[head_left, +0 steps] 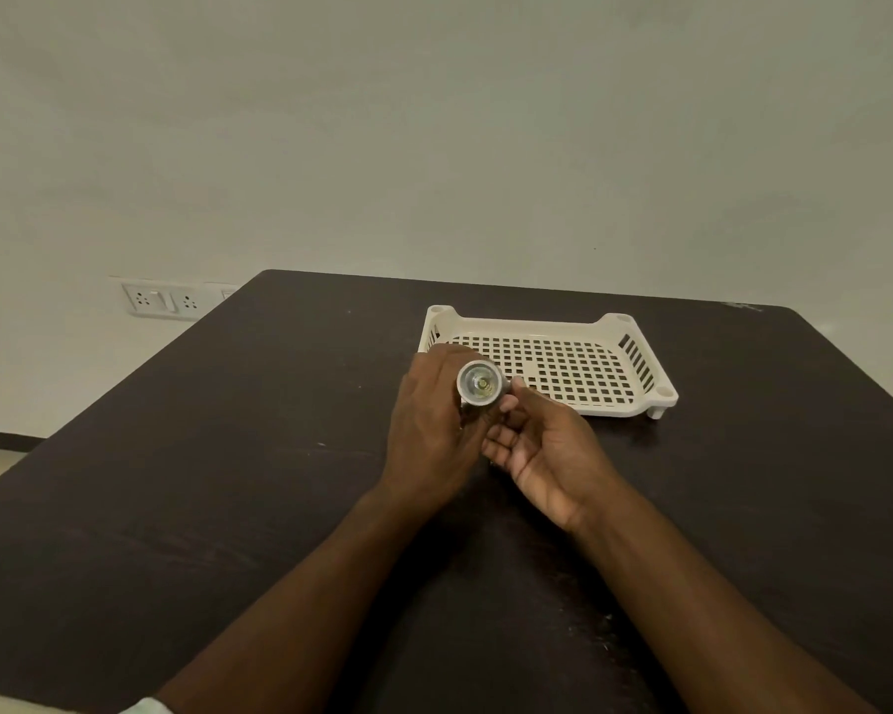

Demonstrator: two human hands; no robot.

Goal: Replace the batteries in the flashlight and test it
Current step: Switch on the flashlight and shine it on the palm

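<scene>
A small silver flashlight (pixel 480 384) is held upright above the dark table (pixel 228 507), its round lens and reflector facing up toward me. My left hand (pixel 431 430) wraps around its body from the left. My right hand (pixel 542 445) is palm-up on the right, thumb and fingertips touching the flashlight's head and body. The lower part of the flashlight is hidden inside my hands. No batteries are visible. I cannot tell whether the lamp is lit.
A cream perforated plastic tray (pixel 640 373) stands just behind my hands, with nothing visible in it. A wall socket panel (pixel 163 300) sits on the wall at the far left. The table's left edge runs diagonally toward me.
</scene>
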